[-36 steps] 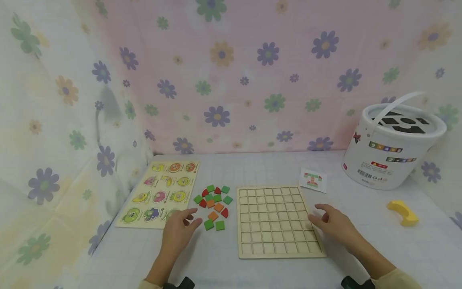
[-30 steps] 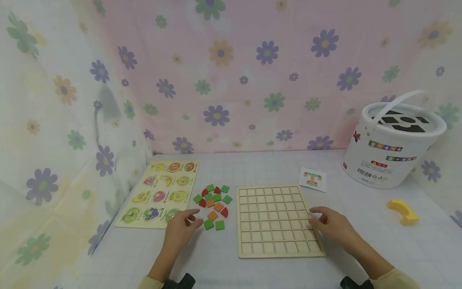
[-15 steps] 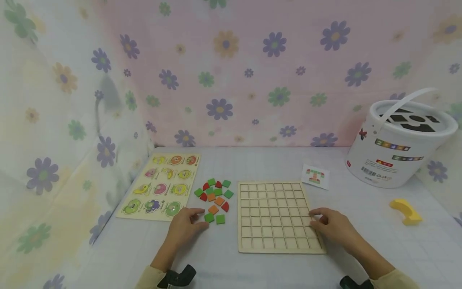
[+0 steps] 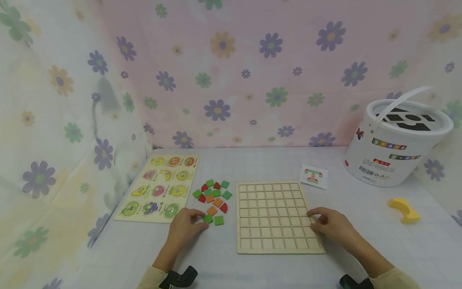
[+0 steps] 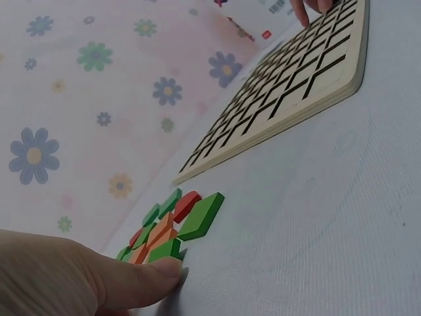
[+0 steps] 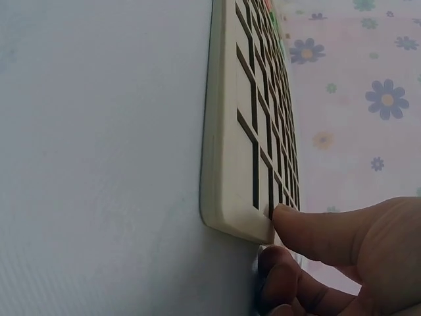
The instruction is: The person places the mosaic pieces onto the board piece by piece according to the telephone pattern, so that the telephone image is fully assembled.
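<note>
My left hand [image 4: 185, 226] is at the left edge of a green square tile [image 4: 207, 218]. Its thumb and forefinger spread to either side of that tile, and the left wrist view shows the thumb tip [image 5: 168, 266] right at its edge. More green squares, orange squares [image 4: 217, 202] and red quarter-round pieces [image 4: 223, 207] lie in a loose cluster beyond. At the right side of a wooden grid board [image 4: 272, 251], my right hand [image 4: 333, 226] rests with loosely bent fingers. Its thumb [image 6: 316, 234] touches the board's edge, and the other fingers bend beside it.
A wooden fruit-picture board [image 4: 159, 190] lies at the left. Behind the grid board is a white card [image 4: 314, 176] with a T-shaped pattern. A white bucket [image 4: 390, 156] with a shape-sorter lid stands at the back right, a yellow arch block [image 4: 404, 210] in front of it.
My left hand has moved right and closer to the nearest green tile. My right hand stays by the grid board's edge, almost still. The head view has shifted slightly.
</note>
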### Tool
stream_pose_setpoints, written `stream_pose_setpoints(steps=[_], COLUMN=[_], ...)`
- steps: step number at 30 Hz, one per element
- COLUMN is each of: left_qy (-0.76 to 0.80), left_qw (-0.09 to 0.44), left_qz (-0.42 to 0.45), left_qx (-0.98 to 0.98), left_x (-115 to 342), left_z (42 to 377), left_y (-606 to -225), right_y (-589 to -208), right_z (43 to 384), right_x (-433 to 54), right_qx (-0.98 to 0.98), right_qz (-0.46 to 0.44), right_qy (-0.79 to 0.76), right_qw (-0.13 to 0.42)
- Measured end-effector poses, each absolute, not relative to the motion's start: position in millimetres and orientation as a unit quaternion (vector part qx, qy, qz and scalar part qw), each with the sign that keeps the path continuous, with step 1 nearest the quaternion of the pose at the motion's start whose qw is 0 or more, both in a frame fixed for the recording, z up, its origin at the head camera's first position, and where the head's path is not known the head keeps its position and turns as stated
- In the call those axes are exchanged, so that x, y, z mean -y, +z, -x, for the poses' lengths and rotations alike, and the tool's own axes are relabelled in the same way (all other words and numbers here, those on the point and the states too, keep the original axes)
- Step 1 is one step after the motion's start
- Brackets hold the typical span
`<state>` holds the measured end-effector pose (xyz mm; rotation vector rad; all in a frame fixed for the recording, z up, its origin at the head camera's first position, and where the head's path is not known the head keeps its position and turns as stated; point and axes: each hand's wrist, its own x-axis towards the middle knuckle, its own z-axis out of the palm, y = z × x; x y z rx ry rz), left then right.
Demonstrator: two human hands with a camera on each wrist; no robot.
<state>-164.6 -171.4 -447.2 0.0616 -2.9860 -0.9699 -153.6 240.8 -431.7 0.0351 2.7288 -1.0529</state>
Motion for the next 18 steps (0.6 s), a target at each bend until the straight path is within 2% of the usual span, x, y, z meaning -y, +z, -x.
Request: stream_pose_setpoints(steps=[18], left_qy=[-0.249], left_qw=[0.035], left_qz=[0.002], left_qx=[0.968], left_x=[168.5], left_z=[164.0], left_y=[-451.0], right_y=[-436.9], right_z=[158.8], right_x=[-238.9], right_qx=[-0.939], right_qz=[0.005], right_qy=[-0.329], right_qw=[0.099])
